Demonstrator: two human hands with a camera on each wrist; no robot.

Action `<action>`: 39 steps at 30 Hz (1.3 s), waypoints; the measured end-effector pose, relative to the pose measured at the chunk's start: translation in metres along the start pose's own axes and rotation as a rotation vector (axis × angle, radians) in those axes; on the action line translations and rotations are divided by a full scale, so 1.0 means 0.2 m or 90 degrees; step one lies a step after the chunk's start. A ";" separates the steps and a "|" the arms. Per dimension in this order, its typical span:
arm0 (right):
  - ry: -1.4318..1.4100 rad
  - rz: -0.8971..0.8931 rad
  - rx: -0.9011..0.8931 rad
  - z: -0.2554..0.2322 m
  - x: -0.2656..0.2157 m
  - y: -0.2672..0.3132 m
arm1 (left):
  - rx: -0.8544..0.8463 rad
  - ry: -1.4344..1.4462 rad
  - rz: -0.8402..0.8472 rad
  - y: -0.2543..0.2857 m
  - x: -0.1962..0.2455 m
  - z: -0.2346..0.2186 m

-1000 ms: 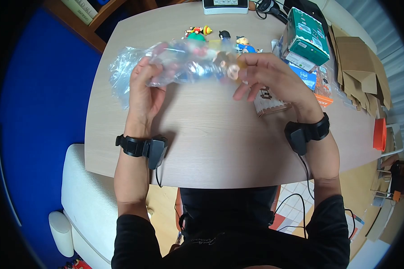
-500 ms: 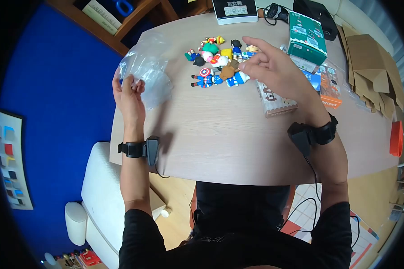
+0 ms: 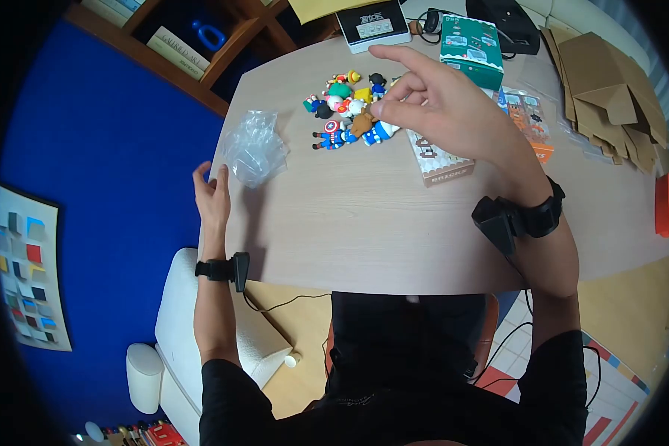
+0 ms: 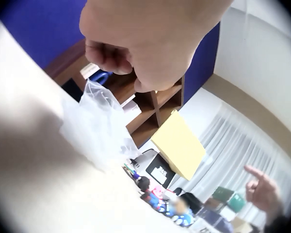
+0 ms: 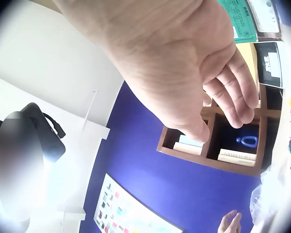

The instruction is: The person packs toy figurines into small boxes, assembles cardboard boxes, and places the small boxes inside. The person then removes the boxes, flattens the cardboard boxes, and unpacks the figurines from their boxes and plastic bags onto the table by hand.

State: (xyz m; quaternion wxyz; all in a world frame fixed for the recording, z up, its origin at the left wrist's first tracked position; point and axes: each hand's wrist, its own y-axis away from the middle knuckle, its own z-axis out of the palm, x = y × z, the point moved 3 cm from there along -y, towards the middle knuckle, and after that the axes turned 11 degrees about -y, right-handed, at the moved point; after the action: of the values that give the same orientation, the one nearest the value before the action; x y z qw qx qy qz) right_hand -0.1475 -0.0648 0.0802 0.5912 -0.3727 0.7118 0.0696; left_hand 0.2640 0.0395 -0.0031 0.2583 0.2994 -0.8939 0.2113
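While left hand (image 3: 212,202) hangs by bench (image 3: 334,223) edge, thumb parted from loosely bent fingers, clear plastic bag (image 3: 256,152) sits just beyond, left; right hand (image 3: 453,108) raised, index extended, thumb apart, beside toy figurines (image 3: 355,108).

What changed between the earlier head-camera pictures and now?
The clear plastic bag moved left and now lies on the table; the left grip let it go and drew back toward the person. The right grip stays raised, holding nothing. Since half a second ago, the toy figures and brick box haven't visibly moved.
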 end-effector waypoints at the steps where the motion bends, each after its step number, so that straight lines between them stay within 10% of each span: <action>1: -0.002 -0.013 0.005 0.00 -0.02 0.01 | 0.051 -0.050 0.105 0.01 0.07 -0.04; 4: 0.003 -0.055 0.005 0.01 -0.06 0.02 | 0.080 -0.162 0.350 -0.05 0.16 0.00; 10: -0.080 -0.109 0.046 -0.09 -0.18 0.11 | -0.109 -0.300 0.325 -0.28 0.09 0.33; 13: -0.102 -0.126 0.113 -0.15 -0.18 0.15 | -0.347 -0.660 0.474 -0.34 0.06 0.47; 14: -0.085 -0.125 0.151 -0.17 -0.15 0.18 | -0.347 -0.654 0.480 -0.33 0.05 0.51; 16: -0.057 -0.111 0.158 -0.17 -0.07 0.23 | -0.339 -0.541 0.158 -0.24 0.10 0.51; 19: 0.143 0.061 0.111 -0.11 0.07 0.32 | -0.362 -0.543 0.158 -0.30 0.05 0.55; 25: 0.350 -0.078 0.039 0.05 0.34 0.37 | -0.348 -0.529 0.182 -0.27 0.16 0.43; 32: 0.322 -0.102 0.037 0.08 0.38 0.35 | -0.036 -0.451 0.409 -0.06 0.57 0.24; 36: 0.365 -0.065 0.060 0.13 0.38 0.31 | -0.463 0.177 0.435 0.17 0.75 0.40; 39: 0.388 -0.054 0.058 0.15 0.37 0.30 | -0.680 0.230 0.313 0.30 0.81 0.49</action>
State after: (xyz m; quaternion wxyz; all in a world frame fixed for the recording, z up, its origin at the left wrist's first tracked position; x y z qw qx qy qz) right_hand -0.1628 -0.0390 -0.0143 0.3687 -0.3787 0.8428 -0.1020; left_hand 0.0817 -0.0386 0.0023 0.4639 -0.1268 -0.8611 -0.1651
